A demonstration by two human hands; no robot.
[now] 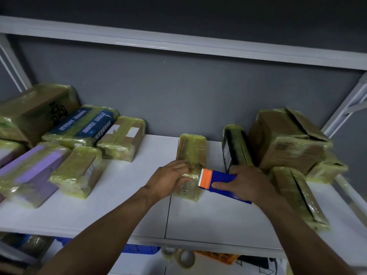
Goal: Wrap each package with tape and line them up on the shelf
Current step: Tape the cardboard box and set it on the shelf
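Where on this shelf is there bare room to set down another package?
Bare shelf lies between the left packages and the package being taped, and along the front edge. A narrow gap separates that package from the black package. Both ends are crowded.

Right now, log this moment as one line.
left hand: holds brown package | right hand: grips tape dispenser | step: taping on shelf

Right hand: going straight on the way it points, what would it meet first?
Likely the brown package that the left hand grips; the tape dispenser in the right hand seems to touch it.
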